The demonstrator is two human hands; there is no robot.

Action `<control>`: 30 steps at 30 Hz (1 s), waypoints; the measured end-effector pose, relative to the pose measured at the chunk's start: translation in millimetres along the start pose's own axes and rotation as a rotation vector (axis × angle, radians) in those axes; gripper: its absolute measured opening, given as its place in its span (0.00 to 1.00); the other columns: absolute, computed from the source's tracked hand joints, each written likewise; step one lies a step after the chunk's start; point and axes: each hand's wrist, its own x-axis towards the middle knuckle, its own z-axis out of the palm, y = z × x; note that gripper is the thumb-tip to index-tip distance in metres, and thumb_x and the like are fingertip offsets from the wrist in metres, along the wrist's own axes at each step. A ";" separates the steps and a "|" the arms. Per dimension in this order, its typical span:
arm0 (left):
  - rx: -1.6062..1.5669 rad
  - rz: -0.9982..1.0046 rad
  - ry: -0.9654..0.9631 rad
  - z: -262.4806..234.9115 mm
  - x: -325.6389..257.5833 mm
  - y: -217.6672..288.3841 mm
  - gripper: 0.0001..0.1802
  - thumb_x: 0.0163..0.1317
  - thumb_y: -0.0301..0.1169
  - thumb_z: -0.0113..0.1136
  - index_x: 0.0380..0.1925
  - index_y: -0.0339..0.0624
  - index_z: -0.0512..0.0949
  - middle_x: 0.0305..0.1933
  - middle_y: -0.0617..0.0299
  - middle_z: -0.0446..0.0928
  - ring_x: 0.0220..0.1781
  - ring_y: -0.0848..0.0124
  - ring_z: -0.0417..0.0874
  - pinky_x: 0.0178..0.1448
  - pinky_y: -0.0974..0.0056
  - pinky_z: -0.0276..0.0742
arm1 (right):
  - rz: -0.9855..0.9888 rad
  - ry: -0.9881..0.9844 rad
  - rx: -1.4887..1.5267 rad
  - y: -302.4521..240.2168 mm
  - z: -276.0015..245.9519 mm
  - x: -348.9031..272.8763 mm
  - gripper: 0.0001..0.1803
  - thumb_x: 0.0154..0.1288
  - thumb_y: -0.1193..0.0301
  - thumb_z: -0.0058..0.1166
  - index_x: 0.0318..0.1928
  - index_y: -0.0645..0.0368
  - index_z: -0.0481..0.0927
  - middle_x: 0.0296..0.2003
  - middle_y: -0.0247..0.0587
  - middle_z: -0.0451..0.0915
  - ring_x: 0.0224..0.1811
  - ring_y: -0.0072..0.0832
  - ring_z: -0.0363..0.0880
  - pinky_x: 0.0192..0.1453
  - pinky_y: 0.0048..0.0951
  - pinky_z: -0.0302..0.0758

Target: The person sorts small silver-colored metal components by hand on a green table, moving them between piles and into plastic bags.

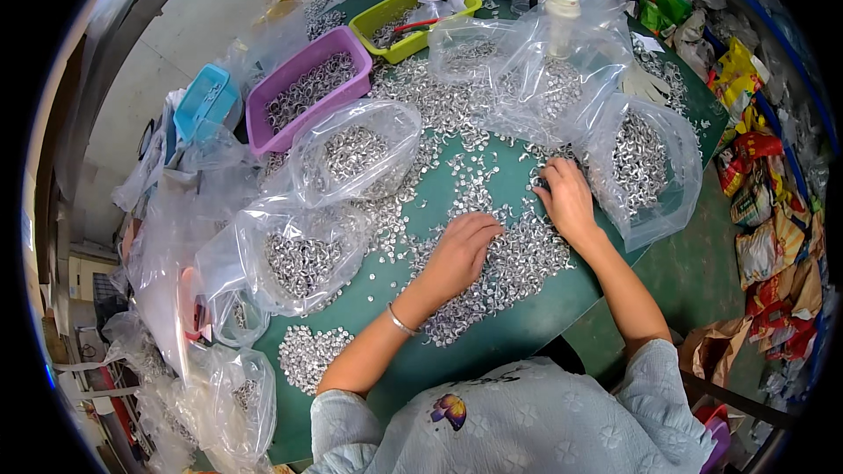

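A loose pile of small silvery curved metal pieces [527,254] is spread on the green tabletop in front of me. My left hand [461,254] rests over this pile, fingers together and bent, the tips at its upper part. Whatever they pinch is too small to make out. My right hand [569,200] is at the far right side of the pile, thumb and fingers apart around a few pieces at the table surface. Just right of it lies an opened clear plastic bag [676,184] filled with similar metal pieces.
More clear bags of metal pieces [303,263] line the left side. A purple basket [256,123], a yellow-green basket [362,28] and a blue basket [209,98] stand farther off. A white bottle [563,7] is at the back. Colourful packaging [760,202] crowds the right.
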 end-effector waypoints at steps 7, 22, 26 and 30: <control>0.177 -0.155 -0.143 0.1 20.3 15.1 0.15 0.55 0.25 0.58 0.45 0.41 0.75 0.50 0.57 0.71 0.55 0.58 0.70 0.57 0.57 0.64 | 0.256 0.058 0.492 -6.2 -20.8 -17.2 0.06 0.59 0.80 0.52 0.37 0.63 0.77 0.22 0.36 0.74 0.21 0.22 0.69 0.27 0.22 0.67; 0.250 -0.059 -0.149 -7.7 -37.8 36.1 0.19 0.50 0.19 0.56 0.45 0.37 0.73 0.57 0.50 0.67 0.63 0.49 0.63 0.65 0.51 0.62 | 0.126 -0.383 0.097 -46.6 -29.3 -23.4 0.10 0.56 0.68 0.58 0.37 0.60 0.80 0.22 0.45 0.77 0.27 0.42 0.78 0.30 0.39 0.72; 0.137 -0.095 -0.053 -12.1 -42.7 44.5 0.17 0.51 0.18 0.57 0.43 0.36 0.75 0.57 0.50 0.67 0.62 0.49 0.65 0.65 0.51 0.63 | 0.046 -0.269 0.031 -41.2 -21.8 -26.0 0.07 0.53 0.69 0.59 0.30 0.58 0.78 0.26 0.48 0.79 0.30 0.46 0.79 0.32 0.42 0.74; 0.091 -0.143 0.050 -15.0 -51.2 48.9 0.16 0.52 0.19 0.58 0.43 0.37 0.75 0.56 0.49 0.67 0.61 0.49 0.66 0.64 0.51 0.64 | 0.140 -0.263 0.063 -35.5 -35.0 -22.5 0.08 0.54 0.68 0.60 0.33 0.59 0.79 0.25 0.49 0.79 0.29 0.45 0.78 0.31 0.42 0.73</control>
